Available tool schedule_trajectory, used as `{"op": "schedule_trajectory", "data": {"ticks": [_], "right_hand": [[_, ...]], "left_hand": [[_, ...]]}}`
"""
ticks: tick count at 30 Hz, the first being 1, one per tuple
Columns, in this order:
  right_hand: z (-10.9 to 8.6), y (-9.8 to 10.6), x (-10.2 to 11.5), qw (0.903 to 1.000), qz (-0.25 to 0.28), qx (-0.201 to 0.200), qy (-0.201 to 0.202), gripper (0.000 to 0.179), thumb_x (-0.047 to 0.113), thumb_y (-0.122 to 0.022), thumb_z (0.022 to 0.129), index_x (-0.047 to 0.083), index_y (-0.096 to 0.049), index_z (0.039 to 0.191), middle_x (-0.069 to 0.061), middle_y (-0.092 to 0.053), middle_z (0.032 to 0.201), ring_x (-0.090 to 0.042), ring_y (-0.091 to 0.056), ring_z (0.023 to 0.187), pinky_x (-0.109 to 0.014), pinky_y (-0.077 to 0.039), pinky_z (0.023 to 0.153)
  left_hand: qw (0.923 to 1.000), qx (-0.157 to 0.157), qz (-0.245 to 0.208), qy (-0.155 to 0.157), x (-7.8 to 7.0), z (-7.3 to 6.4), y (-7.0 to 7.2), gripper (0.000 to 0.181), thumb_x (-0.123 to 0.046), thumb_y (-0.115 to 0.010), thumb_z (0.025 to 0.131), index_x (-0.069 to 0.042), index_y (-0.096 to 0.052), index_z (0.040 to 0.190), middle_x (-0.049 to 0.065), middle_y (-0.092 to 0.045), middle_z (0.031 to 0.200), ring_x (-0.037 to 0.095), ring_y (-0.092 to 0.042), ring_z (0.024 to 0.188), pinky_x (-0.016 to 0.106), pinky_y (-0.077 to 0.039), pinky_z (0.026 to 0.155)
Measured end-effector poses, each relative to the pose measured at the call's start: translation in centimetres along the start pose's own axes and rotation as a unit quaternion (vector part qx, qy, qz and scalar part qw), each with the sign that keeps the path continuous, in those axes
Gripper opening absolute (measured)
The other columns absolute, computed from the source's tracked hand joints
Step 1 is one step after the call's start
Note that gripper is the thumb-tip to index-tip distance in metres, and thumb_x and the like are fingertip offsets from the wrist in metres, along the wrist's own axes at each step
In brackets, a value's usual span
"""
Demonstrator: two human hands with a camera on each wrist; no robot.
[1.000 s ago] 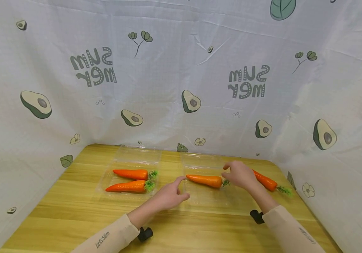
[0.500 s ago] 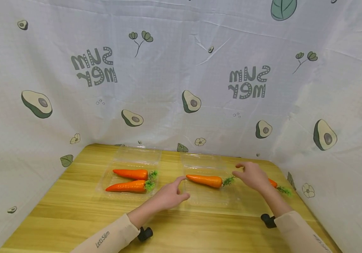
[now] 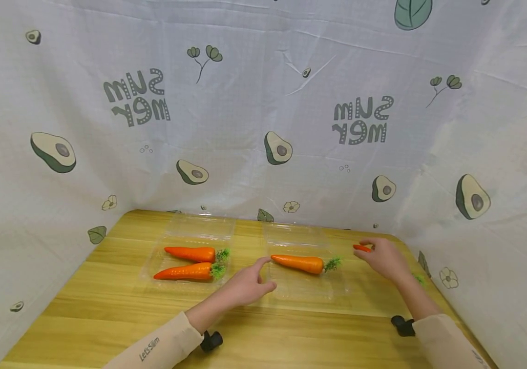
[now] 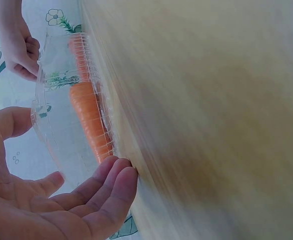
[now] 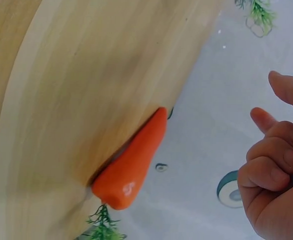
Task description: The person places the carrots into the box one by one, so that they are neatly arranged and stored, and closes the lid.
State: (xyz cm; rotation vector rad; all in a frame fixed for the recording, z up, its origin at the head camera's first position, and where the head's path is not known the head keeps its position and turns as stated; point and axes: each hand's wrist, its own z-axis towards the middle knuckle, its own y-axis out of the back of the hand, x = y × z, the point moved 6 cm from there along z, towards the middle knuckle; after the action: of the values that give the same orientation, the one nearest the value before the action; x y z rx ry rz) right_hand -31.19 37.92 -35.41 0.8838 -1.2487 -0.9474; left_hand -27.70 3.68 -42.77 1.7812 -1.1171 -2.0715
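Left hand point(image 3: 247, 287) is chilling, fingers spread, plastic tray point(image 3: 302, 288) with carrot point(image 3: 300, 263) sitting at its 2 o'clock; right hand point(image 3: 385, 259) is hovering by another carrot point(image 5: 133, 162), thumb and forefinger spread.

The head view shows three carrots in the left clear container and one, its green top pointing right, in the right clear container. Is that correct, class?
Not quite: the left clear container holds two carrots, not three, as the head view shows. The right clear container does hold one carrot, its green top pointing right.
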Motion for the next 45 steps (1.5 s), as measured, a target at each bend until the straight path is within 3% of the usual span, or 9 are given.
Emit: {"op": "schedule_trajectory", "data": {"ticks": [5,12,19,26,45], "right_hand": [[0.0,-0.1,-1.6,0.9999,0.017,0.002,-0.001,0.057,0.033,-0.07,0.093,-0.009,-0.06,0.131,-0.03,-0.064,0.112,-0.023,-0.054,0.071,-0.033,-0.042,0.057],[-0.3,0.2,-3.0,0.9997,0.022,-0.014,-0.003,0.057,0.034,-0.071,0.092,-0.007,-0.061,0.131,-0.035,-0.058,0.126,-0.038,-0.06,0.095,-0.036,-0.047,0.068],[-0.5,0.3,-4.0,0.9989,0.036,-0.022,-0.021,0.055,0.028,-0.071,0.093,-0.01,-0.059,0.132,-0.035,-0.06,0.12,-0.035,-0.059,0.09,-0.035,-0.046,0.068],[-0.8,0.3,-5.4,0.9983,0.034,-0.006,-0.047,0.059,0.031,-0.068,0.095,-0.01,-0.055,0.136,-0.04,-0.052,0.131,-0.044,-0.057,0.101,-0.055,-0.049,0.084],[-1.3,-0.1,-8.8,0.9932,0.063,0.011,-0.097,0.07,0.039,-0.065,0.097,-0.012,-0.047,0.141,-0.044,-0.046,0.134,-0.052,-0.052,0.113,-0.062,-0.044,0.094]], "left_hand": [[1.0,0.002,-0.003,0.003,0.1,0.0,-0.1,0.073,-0.042,-0.066,0.094,-0.021,-0.035,0.157,-0.003,-0.052,0.066,0.013,-0.04,0.051,0.03,-0.036,0.048],[1.0,0.003,0.002,-0.001,0.0,0.0,-0.1,0.073,-0.041,-0.066,0.095,-0.02,-0.035,0.157,-0.002,-0.055,0.071,0.013,-0.043,0.052,0.031,-0.038,0.049],[1.0,0.002,-0.002,0.0,0.0,-0.1,-0.1,0.074,-0.04,-0.067,0.094,-0.019,-0.034,0.157,0.001,-0.057,0.073,0.015,-0.045,0.054,0.033,-0.039,0.05],[1.0,0.002,-0.002,0.002,0.0,-0.2,0.0,0.074,-0.04,-0.067,0.094,-0.019,-0.034,0.157,0.001,-0.058,0.074,0.015,-0.046,0.054,0.033,-0.041,0.05],[1.0,0.001,0.003,0.006,-0.1,0.0,-0.1,0.074,-0.041,-0.066,0.094,-0.021,-0.034,0.157,-0.001,-0.057,0.073,0.013,-0.045,0.055,0.031,-0.04,0.05]]}}
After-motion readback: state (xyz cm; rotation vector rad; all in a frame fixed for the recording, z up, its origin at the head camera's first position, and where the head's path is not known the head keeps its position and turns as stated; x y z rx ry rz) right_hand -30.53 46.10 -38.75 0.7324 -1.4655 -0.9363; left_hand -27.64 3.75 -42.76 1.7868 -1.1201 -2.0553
